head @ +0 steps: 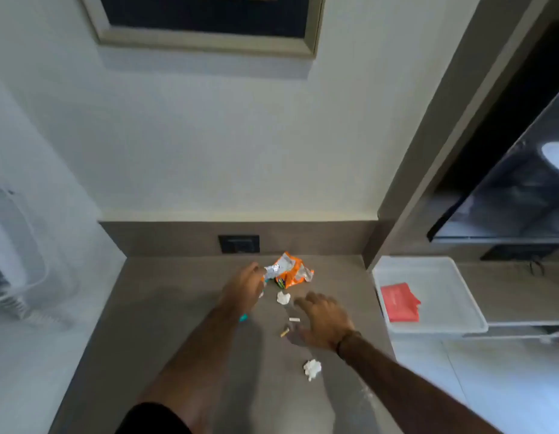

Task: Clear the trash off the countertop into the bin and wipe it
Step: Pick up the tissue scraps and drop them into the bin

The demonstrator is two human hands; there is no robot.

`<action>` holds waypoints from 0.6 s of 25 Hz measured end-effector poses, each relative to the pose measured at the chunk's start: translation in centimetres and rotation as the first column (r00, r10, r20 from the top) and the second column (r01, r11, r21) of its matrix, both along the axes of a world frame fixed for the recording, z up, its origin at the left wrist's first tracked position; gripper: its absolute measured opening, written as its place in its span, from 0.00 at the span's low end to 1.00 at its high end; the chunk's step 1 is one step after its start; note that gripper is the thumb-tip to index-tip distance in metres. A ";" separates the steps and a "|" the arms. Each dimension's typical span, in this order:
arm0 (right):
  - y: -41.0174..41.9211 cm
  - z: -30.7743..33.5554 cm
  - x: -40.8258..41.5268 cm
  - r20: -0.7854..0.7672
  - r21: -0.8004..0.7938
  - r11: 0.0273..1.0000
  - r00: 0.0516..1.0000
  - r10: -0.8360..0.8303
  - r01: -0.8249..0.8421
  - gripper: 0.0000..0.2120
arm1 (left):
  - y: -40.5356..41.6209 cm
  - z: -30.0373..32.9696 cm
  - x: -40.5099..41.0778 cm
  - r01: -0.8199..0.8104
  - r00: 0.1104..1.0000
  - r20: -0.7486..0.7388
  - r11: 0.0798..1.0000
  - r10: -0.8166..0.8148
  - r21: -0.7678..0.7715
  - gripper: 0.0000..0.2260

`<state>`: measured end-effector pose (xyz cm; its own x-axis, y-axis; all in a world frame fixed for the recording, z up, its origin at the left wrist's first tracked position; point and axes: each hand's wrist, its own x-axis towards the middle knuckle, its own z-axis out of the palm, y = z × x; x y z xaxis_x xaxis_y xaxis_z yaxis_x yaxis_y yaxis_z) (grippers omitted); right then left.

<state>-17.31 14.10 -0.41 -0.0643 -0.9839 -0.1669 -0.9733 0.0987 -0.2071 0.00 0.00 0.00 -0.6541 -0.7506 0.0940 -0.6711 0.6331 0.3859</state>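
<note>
On the grey countertop [178, 308] lies an orange and silver snack wrapper [290, 270] near the back wall. My left hand [245, 286] reaches beside it; its fingers touch the silver edge, and a teal scrap [243, 317] shows under the wrist. A crumpled white tissue [283, 297] lies between my hands. My right hand [325, 321] hovers with fingers spread over two small butts [289, 325]. Another crumpled white tissue [312, 368] lies nearer to me, below the right wrist.
A black socket plate [239, 244] sits in the backsplash. To the right, a white tray [453, 308] holds a red cloth [400, 303]. A dark screen [506, 189] hangs at the far right. A white appliance [8, 261] stands at the left edge.
</note>
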 end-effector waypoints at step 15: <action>8.9 -7.7 2.2 0.255 0.085 0.881 0.845 -0.470 0.465 0.11 | 4.7 -8.6 -1.7 -0.048 0.996 -0.055 0.956 0.067 0.288 0.15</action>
